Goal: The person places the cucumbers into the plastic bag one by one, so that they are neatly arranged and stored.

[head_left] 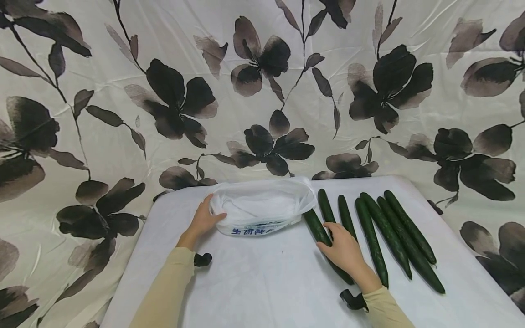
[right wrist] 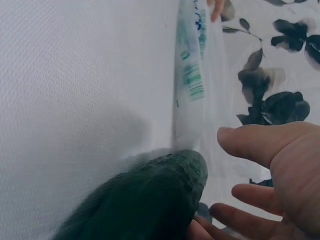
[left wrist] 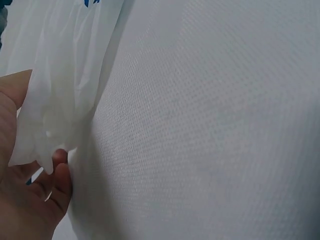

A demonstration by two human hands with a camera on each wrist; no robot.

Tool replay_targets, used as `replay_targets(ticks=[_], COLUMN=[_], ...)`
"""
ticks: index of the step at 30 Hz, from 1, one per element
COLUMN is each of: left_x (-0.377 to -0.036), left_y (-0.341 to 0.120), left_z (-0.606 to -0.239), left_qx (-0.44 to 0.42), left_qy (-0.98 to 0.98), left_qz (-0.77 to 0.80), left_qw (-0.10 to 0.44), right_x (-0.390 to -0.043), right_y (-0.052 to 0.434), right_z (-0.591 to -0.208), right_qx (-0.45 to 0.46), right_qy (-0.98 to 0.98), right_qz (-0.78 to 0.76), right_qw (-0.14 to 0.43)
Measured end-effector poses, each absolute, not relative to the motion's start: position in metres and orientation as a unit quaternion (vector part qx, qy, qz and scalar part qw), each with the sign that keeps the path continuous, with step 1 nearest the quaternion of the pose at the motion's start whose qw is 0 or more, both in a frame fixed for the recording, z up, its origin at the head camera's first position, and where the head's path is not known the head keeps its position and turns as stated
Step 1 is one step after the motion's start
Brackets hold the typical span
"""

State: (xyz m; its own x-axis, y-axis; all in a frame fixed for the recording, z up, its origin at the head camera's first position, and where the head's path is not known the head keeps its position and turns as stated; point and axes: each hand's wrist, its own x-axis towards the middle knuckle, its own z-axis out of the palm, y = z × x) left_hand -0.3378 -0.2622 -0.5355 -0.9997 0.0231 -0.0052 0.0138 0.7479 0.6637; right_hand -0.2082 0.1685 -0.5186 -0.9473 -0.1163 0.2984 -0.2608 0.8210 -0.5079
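Note:
A white plastic bag (head_left: 258, 200) with blue-green printing lies at the back of the table, its mouth facing up. My left hand (head_left: 203, 222) holds the bag's left edge; in the left wrist view the thin film (left wrist: 65, 65) runs between thumb and fingers. On the right, my right hand (head_left: 346, 251) hovers at the leftmost dark green cucumber (head_left: 315, 226), whose far end lies against the bag's right side. In the right wrist view its fingers are spread and the thumb stands apart from the cucumber (right wrist: 155, 195); whether a fingertip touches it is hard to tell.
Several more cucumbers (head_left: 385, 230) lie side by side to the right, pointing away from me. A white cloth (head_left: 262, 282) covers the table. Behind it hangs a floral curtain (head_left: 328, 114). Black wrist mounts (head_left: 353, 299) stick out below both hands.

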Motion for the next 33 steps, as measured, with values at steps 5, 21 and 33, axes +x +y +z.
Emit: replay_targets(ticks=[5, 21, 33], left_x=[-0.337, -0.331, -0.328], left_y=[-0.259, -0.255, -0.254], left_z=[-0.536, -0.542, -0.548], left_qx=[0.011, 0.017, 0.021], left_qy=[0.928, 0.914, 0.904], left_qz=[0.373, 0.405, 0.427], left_qw=[0.013, 0.023, 0.012], right_x=[-0.208, -0.209, -0.209], right_y=[0.166, 0.16, 0.148], right_z=[-0.517, -0.512, -0.53], right_qx=[0.092, 0.036, 0.039], right_qy=[-0.947, -0.939, -0.942], right_qz=[0.287, 0.336, 0.328], right_qw=[0.114, 0.071, 0.056])
